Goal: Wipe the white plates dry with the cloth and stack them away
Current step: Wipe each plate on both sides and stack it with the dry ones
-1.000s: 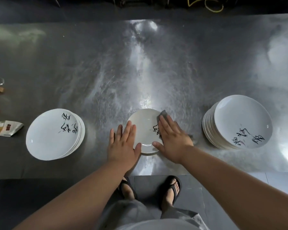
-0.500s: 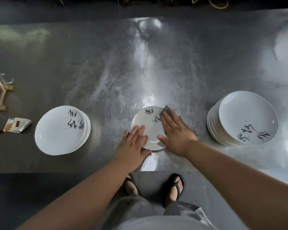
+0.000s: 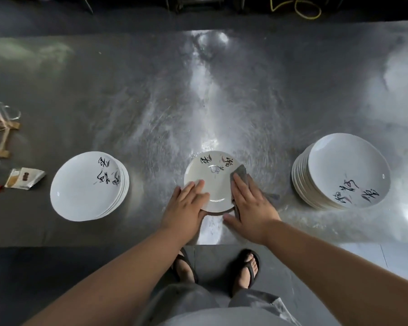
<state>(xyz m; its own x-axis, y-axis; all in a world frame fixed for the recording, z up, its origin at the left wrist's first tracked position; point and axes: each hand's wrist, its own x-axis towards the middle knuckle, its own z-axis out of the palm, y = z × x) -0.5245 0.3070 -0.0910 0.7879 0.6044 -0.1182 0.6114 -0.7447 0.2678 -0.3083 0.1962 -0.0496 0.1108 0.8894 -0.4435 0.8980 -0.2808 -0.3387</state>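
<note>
A white plate with black brush writing lies on the steel table right in front of me. My left hand rests flat on its near left rim, fingers straight. My right hand presses a grey cloth onto the plate's right edge with straight fingers; part of the cloth sticks out beyond the fingertips and to the right of the hand. A short stack of white plates sits to the left. A taller stack of white plates sits to the right.
At the far left edge lie a small wrapper, a wooden stand and a glass vessel. The table's near edge runs just below my wrists; my sandalled feet stand on the dark floor under it.
The plate has turned under my hands, so its writing now lies at the far side. My right hand with the cloth has slid from the plate's middle to its right edge.
</note>
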